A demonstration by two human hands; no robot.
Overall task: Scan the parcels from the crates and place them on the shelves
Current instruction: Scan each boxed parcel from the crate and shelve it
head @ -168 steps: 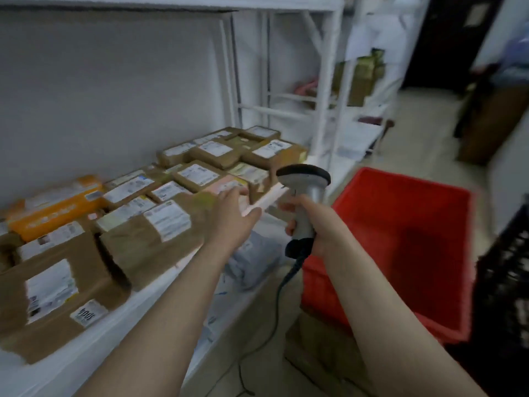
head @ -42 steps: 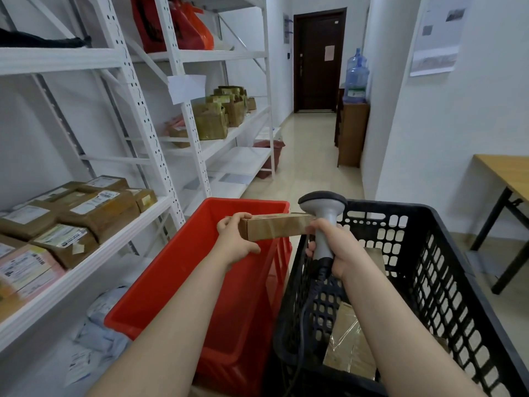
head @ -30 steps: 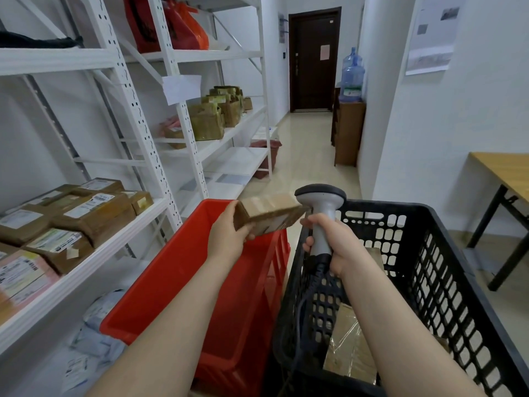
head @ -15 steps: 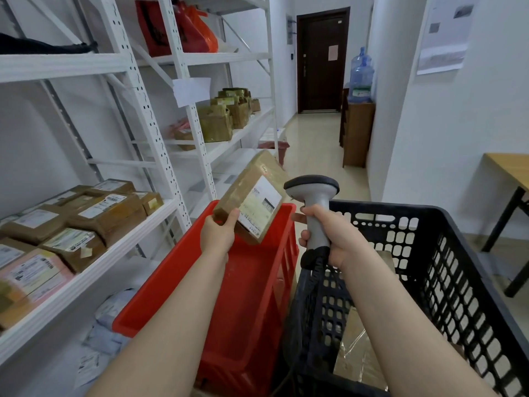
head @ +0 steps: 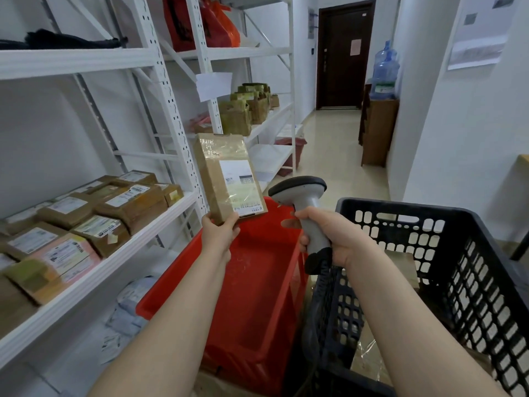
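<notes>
Left hand [head: 219, 234] gripping upright parcel [head: 227, 179] at frame centre, right hand [head: 333, 239] clasping scanner [head: 303, 202], red crate [head: 254, 285] below

Soft even daylight — edges bowed, blurry

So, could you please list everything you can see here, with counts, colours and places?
shelves: several, white, along the left wall
red crate: one, red, beside the shelves
black crate: one, black, right of the red crate
held parcel: one, brown with white label, raised above the red crate
scanner: one, grey, just right of the held parcel
crated parcels: at least two, brown, inside the black crate
shelved parcels: several, mostly brown, one pink, near left shelf
boxes: several, olive, farther shelf
bags: at least two, red and orange, top shelf
water bottle: one, blue, on the brown cabinet
left hand: one, grips the held parcel's lower end
right hand: one, grips the scanner's handle
</notes>
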